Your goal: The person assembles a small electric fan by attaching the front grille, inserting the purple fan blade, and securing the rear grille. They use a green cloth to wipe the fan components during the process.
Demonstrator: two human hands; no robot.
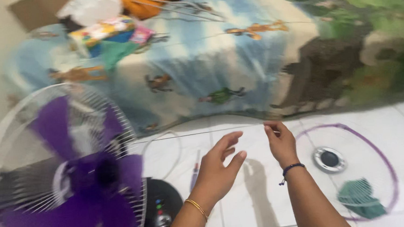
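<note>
Two bare hands hover over the white tiled floor (244, 199), neither holding anything. At far left stands a fan with purple blades (70, 182) inside its white rear grille (7, 139); the blades are blurred and the fan is cut off by the left and bottom edges. Its black base (163, 207) with small coloured buttons sits just beside it, partly cut off below. A white cord (173, 145) loops on the tiles, and a thin screwdriver (195, 172) lies near, partly hidden by the left hand (219, 166), whose fingers are spread wide and empty. The right hand (281, 141) is loosely curled, fingertips pinched narrow; whether it grips something tiny I cannot tell. Further right lies the front grille (382, 156) with a purple rim, flat on the floor, a green cloth (359, 197) on it. Behind, a bed with a patterned sheet (217, 56) carries blurred clutter.
</note>
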